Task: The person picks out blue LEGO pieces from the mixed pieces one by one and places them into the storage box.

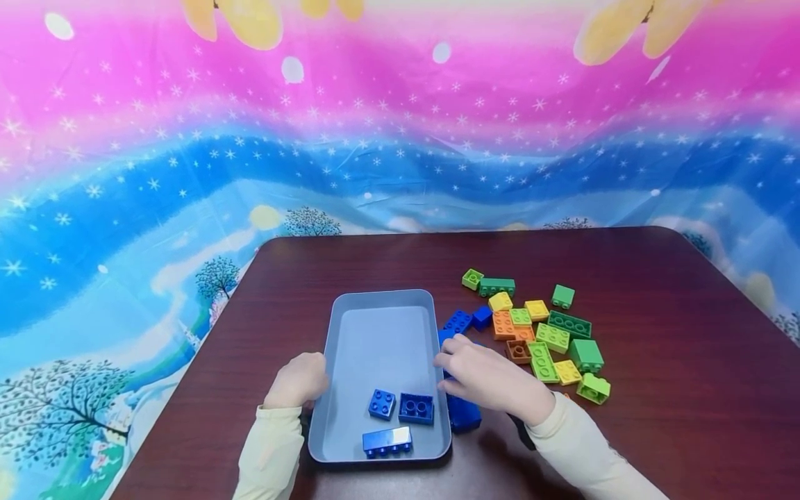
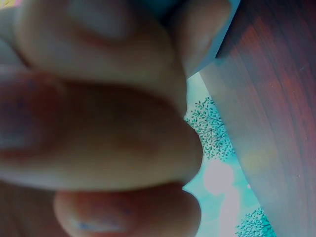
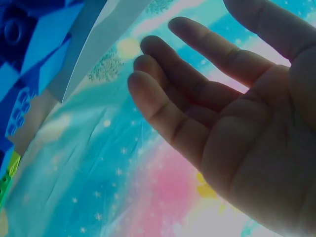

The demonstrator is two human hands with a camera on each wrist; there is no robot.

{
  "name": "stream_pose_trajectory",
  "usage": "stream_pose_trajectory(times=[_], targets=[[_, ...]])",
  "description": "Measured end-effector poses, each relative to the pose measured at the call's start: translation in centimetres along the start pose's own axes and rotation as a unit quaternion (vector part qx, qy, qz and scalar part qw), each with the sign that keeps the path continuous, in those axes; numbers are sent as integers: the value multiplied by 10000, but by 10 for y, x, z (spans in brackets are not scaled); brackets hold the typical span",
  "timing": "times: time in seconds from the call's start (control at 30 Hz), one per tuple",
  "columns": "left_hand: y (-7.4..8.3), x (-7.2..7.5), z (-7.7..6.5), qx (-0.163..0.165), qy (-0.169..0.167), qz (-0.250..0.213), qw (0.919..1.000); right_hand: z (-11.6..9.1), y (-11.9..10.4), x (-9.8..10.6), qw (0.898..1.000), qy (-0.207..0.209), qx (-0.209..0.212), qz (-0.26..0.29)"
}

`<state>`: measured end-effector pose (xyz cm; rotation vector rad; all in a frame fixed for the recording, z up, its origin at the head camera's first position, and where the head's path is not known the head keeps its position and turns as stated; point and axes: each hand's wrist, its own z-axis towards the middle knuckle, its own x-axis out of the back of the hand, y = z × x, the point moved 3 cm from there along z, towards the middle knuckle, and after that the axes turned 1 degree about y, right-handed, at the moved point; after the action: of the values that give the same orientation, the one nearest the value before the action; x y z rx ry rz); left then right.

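Note:
A shallow grey tray (image 1: 387,347) lies on the table in the head view, with three blue bricks near its front end. One is a square four-stud brick (image 1: 382,404), one lies with its hollow underside up (image 1: 416,408), and a long one (image 1: 387,442) rests on its side. My left hand (image 1: 298,380) grips the tray's left edge; its curled fingers (image 2: 108,133) fill the left wrist view. Over the tray's right rim hovers my right hand (image 1: 484,371), fingers spread and loosely bent, palm bare in the right wrist view. More blue bricks (image 1: 464,414) lie partly hidden beneath it.
Right of the tray spreads a loose group of green bricks (image 1: 586,355), yellow bricks (image 1: 536,310) and orange bricks (image 1: 503,324). A few blue bricks (image 1: 458,321) lie against the tray's right side. Behind the dark wooden table (image 1: 681,361) hangs a printed cloth (image 1: 400,139).

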<state>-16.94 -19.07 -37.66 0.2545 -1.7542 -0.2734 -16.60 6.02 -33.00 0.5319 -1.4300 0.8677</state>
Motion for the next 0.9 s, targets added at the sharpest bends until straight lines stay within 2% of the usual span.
stream_pose_trajectory(times=[0.33,0.5,0.73,0.9], targets=[[0,-1,0,-5,29,-68,10000,-5,12,4,9951,-709,-598,334],[0,0,0,-53,35,-64,10000,-4,16,2,9943,-713,-696,370],[-1,-1,0,-5,52,-84,10000,0,26,-5,9939,-558,-948,112],[-1,-1,0,31,41,-113,9999,2,30,-8,9925,-625,-1049,32]])
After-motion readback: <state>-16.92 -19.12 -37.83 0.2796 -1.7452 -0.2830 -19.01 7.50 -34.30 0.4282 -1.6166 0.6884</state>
